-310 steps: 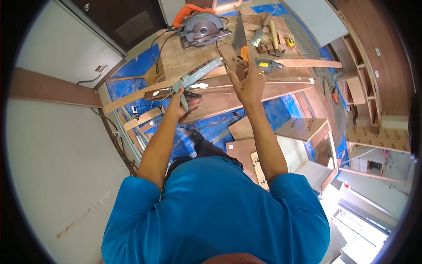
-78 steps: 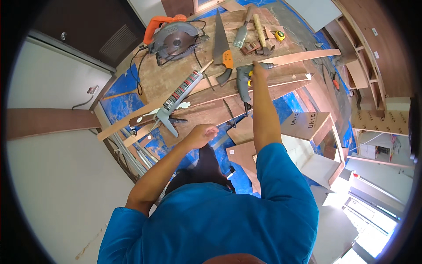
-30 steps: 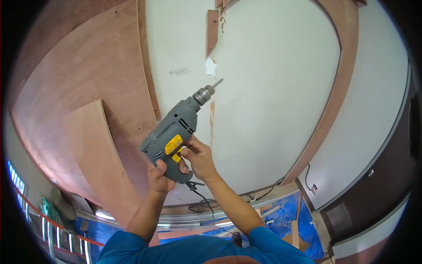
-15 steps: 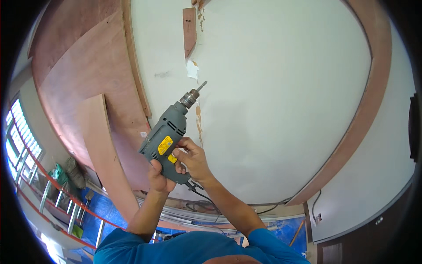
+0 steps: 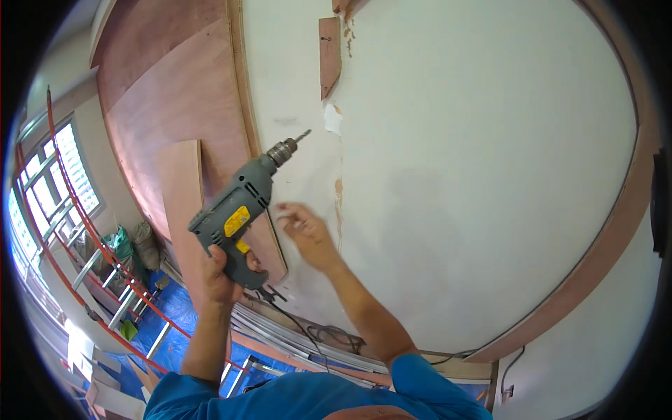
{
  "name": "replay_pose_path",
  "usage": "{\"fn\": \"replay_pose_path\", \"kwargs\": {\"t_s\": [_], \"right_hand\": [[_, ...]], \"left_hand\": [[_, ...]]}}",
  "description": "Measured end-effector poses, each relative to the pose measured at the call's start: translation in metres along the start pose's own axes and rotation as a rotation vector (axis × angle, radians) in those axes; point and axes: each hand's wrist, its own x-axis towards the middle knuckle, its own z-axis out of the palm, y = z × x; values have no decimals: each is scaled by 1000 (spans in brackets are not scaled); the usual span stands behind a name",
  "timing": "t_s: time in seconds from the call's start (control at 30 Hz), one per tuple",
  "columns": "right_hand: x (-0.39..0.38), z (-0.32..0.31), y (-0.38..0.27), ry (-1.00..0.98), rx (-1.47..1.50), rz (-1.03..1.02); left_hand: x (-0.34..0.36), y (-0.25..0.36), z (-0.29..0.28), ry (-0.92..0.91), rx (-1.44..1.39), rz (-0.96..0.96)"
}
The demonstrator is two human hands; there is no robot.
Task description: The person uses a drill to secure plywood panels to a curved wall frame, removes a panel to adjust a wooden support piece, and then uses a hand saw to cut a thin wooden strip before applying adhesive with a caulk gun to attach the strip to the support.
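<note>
A grey power drill (image 5: 250, 187) with yellow labels rises diagonally, its chuck and thin bit (image 5: 303, 136) aimed up and to the right. My left hand (image 5: 222, 278) grips its handle from below, fingers wrapped round it by the yellow trigger. The drill's black cord (image 5: 297, 323) trails down from the handle's base. My right hand (image 5: 306, 235) is apart from the drill, just to its right, with loosely bent fingers spread a little and nothing visible between them. Behind both hands stands a white wall panel (image 5: 476, 175) with a rough brown seam running down it.
A short wood strip (image 5: 329, 59) is fixed high on the panel. Reddish plywood sheets (image 5: 164, 91) and a loose board (image 5: 183, 210) stand at left. Metal channels (image 5: 280, 336) lie below along the wall. An orange-railed ladder (image 5: 105, 259) stands over blue sheeting (image 5: 175, 301).
My right hand has come off the drill and moved slightly right of it. The drill in my left hand has shifted left within the view. The whole view has turned somewhat toward the left.
</note>
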Motion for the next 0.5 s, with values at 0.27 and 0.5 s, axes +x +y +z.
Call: {"fn": "replay_pose_path", "kwargs": {"t_s": [0.27,0.5], "right_hand": [[234,-73,-83,546,-1138,-776],[317,-79,-81,734,-1639,-783]], "left_hand": [[89,107,-6,66,519,223],[178,153,49,-43,833,302]]}}
